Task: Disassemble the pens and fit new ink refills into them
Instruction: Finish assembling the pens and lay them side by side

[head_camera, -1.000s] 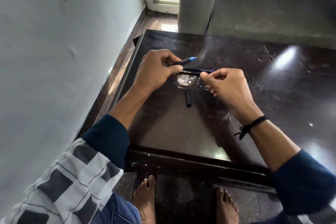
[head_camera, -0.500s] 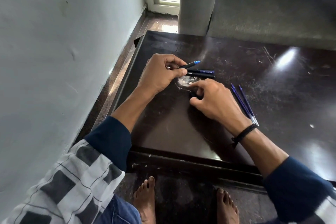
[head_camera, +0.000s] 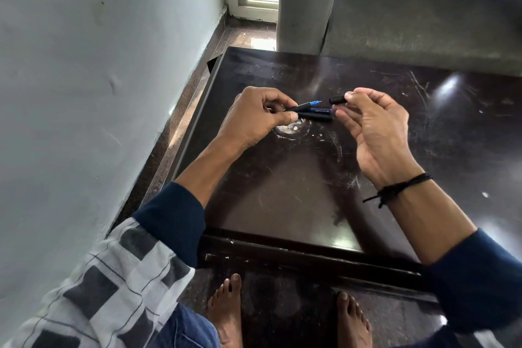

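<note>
My left hand (head_camera: 254,117) pinches a thin black pen part (head_camera: 303,105) whose blue tip points right. To the right of that tip, my right hand (head_camera: 375,133) holds a short black pen piece (head_camera: 337,99) between thumb and forefinger, its other fingers spread loosely. Between the hands, two dark pen barrels (head_camera: 317,114) lie side by side on the dark glossy table (head_camera: 282,195); one bears blue lettering. Spare refills are not visible.
A white round scuff (head_camera: 291,128) marks the tabletop below the barrels. A grey sofa (head_camera: 423,8) stands behind the table, and a pale wall (head_camera: 99,79) runs close along its left side. My bare feet (head_camera: 226,311) are under the near edge.
My right hand picked the short black piece up off the table and raised it to the right of the blue tip. It now covers the refills seen earlier. My left hand barely moved.
</note>
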The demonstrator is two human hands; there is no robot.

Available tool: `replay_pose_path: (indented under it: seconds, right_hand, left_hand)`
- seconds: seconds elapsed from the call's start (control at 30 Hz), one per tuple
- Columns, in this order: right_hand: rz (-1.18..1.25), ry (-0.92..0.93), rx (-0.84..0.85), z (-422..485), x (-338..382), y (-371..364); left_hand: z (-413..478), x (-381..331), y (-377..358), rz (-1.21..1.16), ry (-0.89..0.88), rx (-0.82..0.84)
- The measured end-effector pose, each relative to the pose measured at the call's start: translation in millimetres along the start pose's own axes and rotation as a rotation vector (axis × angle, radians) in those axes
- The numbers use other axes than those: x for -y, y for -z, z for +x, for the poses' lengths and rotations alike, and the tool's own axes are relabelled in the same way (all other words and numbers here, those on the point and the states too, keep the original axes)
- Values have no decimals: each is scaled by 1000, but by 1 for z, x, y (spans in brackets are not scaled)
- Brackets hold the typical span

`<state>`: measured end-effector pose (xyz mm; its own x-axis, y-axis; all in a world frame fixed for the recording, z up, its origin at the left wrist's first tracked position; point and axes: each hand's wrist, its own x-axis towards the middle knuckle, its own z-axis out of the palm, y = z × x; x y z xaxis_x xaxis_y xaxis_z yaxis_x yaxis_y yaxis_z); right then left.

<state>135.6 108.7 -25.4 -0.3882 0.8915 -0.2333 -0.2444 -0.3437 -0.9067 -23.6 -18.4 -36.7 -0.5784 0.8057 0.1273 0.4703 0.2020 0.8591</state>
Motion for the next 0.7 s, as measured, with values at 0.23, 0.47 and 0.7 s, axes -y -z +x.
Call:
replay_pose_path:
  seconds: [0.23, 0.47, 0.7]
  right_hand:
    - [14, -47, 44, -4, -4, -2]
    - [-38, -80, 58, -3, -2, 0]
    - [-8, -99, 105, -2, -3, 2]
  left_hand:
    - [-1, 0, -2, 0, -1, 29]
    - [-2, 0, -1, 3, -11, 51]
    - [-2, 1, -2, 17, -7, 84]
